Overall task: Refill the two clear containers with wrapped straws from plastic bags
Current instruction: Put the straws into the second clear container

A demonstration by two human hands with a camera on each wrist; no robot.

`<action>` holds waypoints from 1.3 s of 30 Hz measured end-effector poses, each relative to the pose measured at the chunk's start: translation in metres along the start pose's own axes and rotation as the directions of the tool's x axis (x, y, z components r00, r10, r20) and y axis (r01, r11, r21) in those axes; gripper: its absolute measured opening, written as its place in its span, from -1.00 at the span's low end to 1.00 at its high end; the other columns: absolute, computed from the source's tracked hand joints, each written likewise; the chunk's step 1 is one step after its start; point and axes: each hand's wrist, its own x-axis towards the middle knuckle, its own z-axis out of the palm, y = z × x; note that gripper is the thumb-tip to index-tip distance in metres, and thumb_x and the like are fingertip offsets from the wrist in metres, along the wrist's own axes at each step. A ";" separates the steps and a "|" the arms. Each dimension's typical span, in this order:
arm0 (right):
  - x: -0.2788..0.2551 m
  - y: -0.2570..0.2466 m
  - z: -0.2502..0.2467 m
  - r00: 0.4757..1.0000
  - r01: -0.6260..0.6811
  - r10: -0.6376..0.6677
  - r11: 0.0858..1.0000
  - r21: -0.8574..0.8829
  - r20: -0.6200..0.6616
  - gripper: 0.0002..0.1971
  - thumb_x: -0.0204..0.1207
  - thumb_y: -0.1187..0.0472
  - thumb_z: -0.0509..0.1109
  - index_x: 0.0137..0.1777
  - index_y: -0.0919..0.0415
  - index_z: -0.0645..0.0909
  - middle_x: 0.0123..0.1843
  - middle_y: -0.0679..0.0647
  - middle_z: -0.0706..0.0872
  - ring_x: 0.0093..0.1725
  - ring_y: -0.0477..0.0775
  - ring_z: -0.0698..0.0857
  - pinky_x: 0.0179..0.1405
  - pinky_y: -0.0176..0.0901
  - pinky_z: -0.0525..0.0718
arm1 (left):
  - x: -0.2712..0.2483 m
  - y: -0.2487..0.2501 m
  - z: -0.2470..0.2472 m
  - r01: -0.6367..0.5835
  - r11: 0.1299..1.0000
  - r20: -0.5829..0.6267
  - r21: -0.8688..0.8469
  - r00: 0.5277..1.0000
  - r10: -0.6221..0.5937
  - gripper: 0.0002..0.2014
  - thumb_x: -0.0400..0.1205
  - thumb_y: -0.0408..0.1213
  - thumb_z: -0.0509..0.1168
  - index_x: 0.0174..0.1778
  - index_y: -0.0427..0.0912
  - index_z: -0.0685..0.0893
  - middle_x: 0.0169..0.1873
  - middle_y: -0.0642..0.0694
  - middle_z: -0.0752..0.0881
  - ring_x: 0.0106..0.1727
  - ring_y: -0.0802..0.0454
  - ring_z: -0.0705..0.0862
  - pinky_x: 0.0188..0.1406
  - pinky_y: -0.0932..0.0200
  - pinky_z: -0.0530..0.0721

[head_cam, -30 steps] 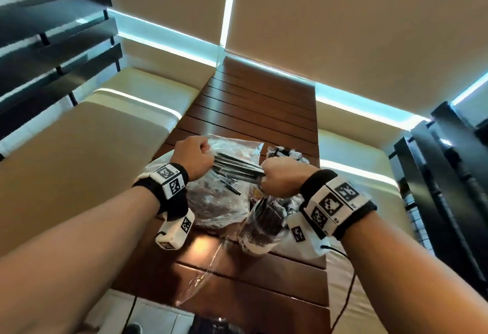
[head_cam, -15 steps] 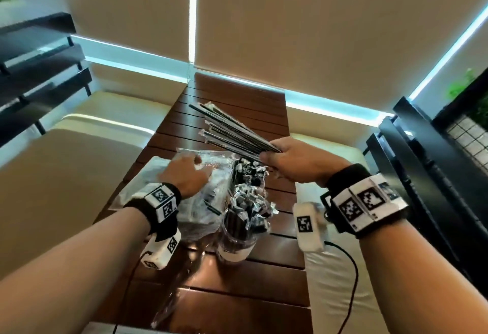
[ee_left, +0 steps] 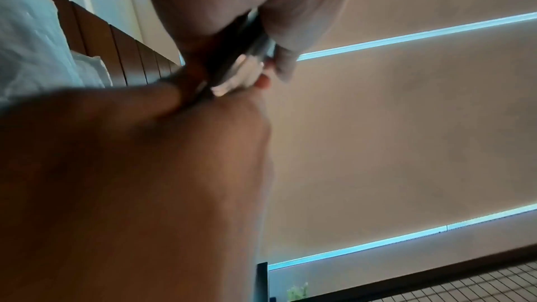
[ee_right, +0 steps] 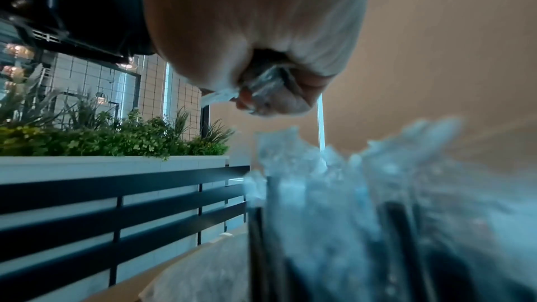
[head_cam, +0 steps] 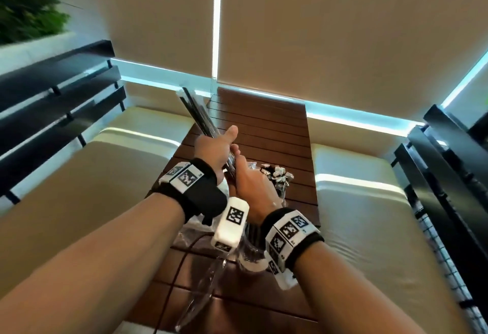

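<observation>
A bundle of wrapped black straws (head_cam: pixel 195 111) stands tilted up and to the left above the wooden table (head_cam: pixel 264 127). My left hand (head_cam: pixel 215 146) grips it higher up with the thumb raised. My right hand (head_cam: pixel 247 178) grips its lower end, whose wrapper tips (ee_right: pixel 267 82) show in the fist in the right wrist view. Both hands close on the dark straws (ee_left: pixel 232 54) in the left wrist view. A clear container (head_cam: pixel 277 175) full of wrapped straws stands just right of my hands. A second clear container (head_cam: pixel 250 257) sits under my right wrist, largely hidden.
A crumpled clear plastic bag (head_cam: pixel 200 291) lies on the near part of the table, partly under my left forearm. A black cable (head_cam: pixel 182 262) crosses it. Cream bench cushions (head_cam: pixel 369 228) flank the table, with black slatted rails (head_cam: pixel 52 90) beyond them.
My left hand left the bag and joined the right on the bundle. The fanned straws swung from pointing left to steeply upright and closed into a tight bundle.
</observation>
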 end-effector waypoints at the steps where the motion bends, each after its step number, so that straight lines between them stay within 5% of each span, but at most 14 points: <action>1: -0.001 0.000 -0.001 0.999 0.037 -0.039 0.998 0.052 0.036 -0.33 0.60 0.08 0.30 0.62 0.07 0.06 -0.11 0.17 0.75 -0.23 0.21 0.71 -0.22 0.14 0.70 | 0.000 0.001 0.000 -0.042 0.998 -0.048 0.046 0.998 0.045 -0.73 0.58 -0.14 0.46 -0.03 -0.22 0.56 -0.47 -0.09 0.60 -0.52 0.09 0.62 -0.38 0.13 0.68; 5: 0.001 0.008 -0.024 0.983 0.108 -0.118 0.991 0.073 0.144 -0.40 0.48 -0.04 0.42 0.49 0.10 0.38 0.24 0.03 0.60 0.13 -0.07 0.58 0.18 -0.01 0.66 | -0.001 0.007 -0.010 -0.349 0.864 0.002 0.363 0.927 0.374 -0.66 0.55 -0.03 0.46 -0.37 -0.08 0.47 -0.50 0.00 0.54 -0.50 0.02 0.65 -0.28 0.03 0.74; 8: 0.010 0.009 -0.058 0.966 0.100 -0.074 0.991 0.094 -0.246 -0.68 0.58 0.19 0.28 0.32 0.16 0.56 0.14 -0.03 0.56 0.05 -0.16 0.54 0.11 -0.21 0.60 | 0.000 0.005 -0.022 -0.483 0.574 0.138 0.661 0.830 0.540 -0.75 0.58 0.00 0.41 -0.29 -0.06 0.59 -0.42 0.01 0.61 -0.32 -0.09 0.63 -0.24 0.11 0.57; 11: 0.026 -0.005 -0.096 0.790 0.174 -0.022 0.966 0.191 -0.612 -0.77 0.67 0.17 0.17 0.22 0.19 0.56 0.08 0.03 0.58 -0.07 -0.32 0.50 -0.10 -0.49 0.43 | -0.002 -0.010 -0.031 -0.575 0.372 0.288 0.729 0.751 0.595 -0.77 0.61 -0.07 0.40 0.07 -0.12 0.73 -0.29 -0.04 0.74 -0.23 -0.08 0.69 -0.19 0.11 0.66; 13: 0.032 -0.019 -0.115 0.756 0.216 -0.025 0.953 0.213 -0.654 -0.73 0.72 0.13 0.13 0.25 0.20 0.57 0.16 0.07 0.63 -0.01 -0.35 0.52 -0.06 -0.60 0.42 | -0.004 -0.021 -0.031 -0.630 0.268 0.389 0.729 0.704 0.595 -0.81 0.60 -0.09 0.41 -0.02 -0.14 0.71 -0.37 0.01 0.69 -0.29 -0.11 0.69 -0.26 0.06 0.70; 15: 0.036 -0.029 -0.120 0.828 0.205 -0.065 0.960 0.193 -0.557 -0.67 0.76 0.07 0.06 0.24 0.19 0.60 0.19 0.05 0.67 0.07 -0.19 0.58 0.01 -0.57 0.44 | -0.009 -0.025 -0.027 -0.676 0.224 0.461 0.702 0.671 0.581 -0.83 0.58 -0.12 0.43 -0.13 -0.15 0.66 -0.43 0.01 0.66 -0.36 -0.14 0.66 -0.33 -0.01 0.69; 17: 0.037 -0.038 -0.115 0.909 0.167 -0.085 0.971 0.169 -0.408 -0.52 0.76 -0.04 -0.03 0.11 0.19 0.69 0.05 0.03 0.76 0.01 -0.05 0.69 0.04 -0.25 0.62 | -0.016 -0.026 -0.019 -0.711 0.243 0.490 0.660 0.652 0.578 -0.82 0.55 -0.09 0.45 -0.14 -0.13 0.68 -0.39 0.00 0.74 -0.35 -0.08 0.68 -0.30 -0.02 0.70; 19: 0.034 -0.043 -0.107 0.927 0.148 -0.079 0.976 0.163 -0.367 -0.42 0.76 -0.11 -0.06 -0.03 0.14 0.78 -0.11 -0.02 0.82 -0.11 -0.05 0.75 -0.02 -0.01 0.70 | -0.022 -0.023 -0.014 -0.690 0.358 0.445 0.629 0.697 0.563 -0.81 0.50 -0.06 0.49 -0.31 -0.03 0.64 -0.45 0.10 0.72 -0.39 0.14 0.67 -0.32 0.17 0.65; 21: 0.031 -0.045 -0.100 0.943 0.147 -0.102 0.981 0.123 -0.317 -0.43 0.76 -0.13 -0.05 -0.01 0.09 0.79 -0.12 -0.05 0.83 -0.12 -0.05 0.77 -0.01 0.01 0.72 | -0.028 -0.021 -0.011 -0.653 0.411 0.407 0.636 0.736 0.540 -0.68 0.47 -0.12 0.47 -0.52 0.04 0.48 -0.67 0.20 0.58 -0.57 0.30 0.54 -0.48 0.42 0.44; 23: 0.027 -0.047 -0.095 0.965 0.144 -0.119 0.985 0.093 -0.234 -0.45 0.75 -0.15 -0.01 -0.01 0.07 0.79 -0.14 -0.06 0.83 -0.13 -0.05 0.77 0.01 0.02 0.72 | -0.036 -0.023 -0.008 -0.644 0.340 0.467 0.685 0.747 0.473 -0.69 0.51 -0.11 0.25 -0.56 -0.02 0.41 -0.74 0.18 0.44 -0.65 0.22 0.42 -0.52 0.35 0.35; 30: 0.016 -0.039 -0.097 0.971 0.080 0.032 0.889 0.451 -0.235 -0.53 0.78 -0.03 0.05 0.07 0.13 0.79 0.03 -0.06 0.82 0.06 -0.16 0.75 0.22 -0.08 0.69 | -0.033 -0.022 -0.019 -0.666 0.412 0.421 0.622 0.728 0.541 -0.69 0.56 -0.26 0.42 -0.46 0.01 0.50 -0.57 0.08 0.57 -0.51 0.09 0.49 -0.45 0.17 0.49; 33: 0.011 -0.038 -0.084 0.969 0.074 0.036 0.900 0.430 -0.243 -0.54 0.78 -0.01 0.02 0.09 0.11 0.78 0.00 -0.05 0.81 0.04 -0.14 0.75 0.17 0.00 0.71 | -0.038 -0.024 -0.013 -0.674 0.435 0.416 0.597 0.724 0.551 -0.54 0.51 -0.50 0.33 -0.54 0.11 0.38 -0.58 0.18 0.49 -0.49 0.04 0.47 -0.43 0.22 0.42; 35: 0.005 -0.029 -0.080 0.968 0.107 0.018 0.873 0.476 -0.251 -0.49 0.72 -0.17 -0.05 0.29 0.06 0.65 0.12 -0.05 0.76 0.12 -0.15 0.71 0.17 -0.04 0.69 | -0.040 -0.031 -0.013 -0.680 0.458 0.413 0.572 0.722 0.555 -0.57 0.54 -0.44 0.38 -0.49 0.13 0.41 -0.55 0.22 0.50 -0.49 0.17 0.47 -0.44 0.40 0.38; 39: -0.023 0.018 -0.056 0.961 0.051 0.030 0.958 0.283 -0.274 -0.33 0.49 -0.47 0.08 0.44 -0.06 0.40 0.27 -0.07 0.61 0.20 -0.09 0.63 0.18 0.05 0.65 | -0.026 -0.044 -0.017 -0.483 0.727 0.216 0.488 0.874 0.435 -0.67 0.55 -0.12 0.47 -0.45 -0.09 0.51 -0.51 0.03 0.58 -0.46 0.13 0.55 -0.39 0.27 0.50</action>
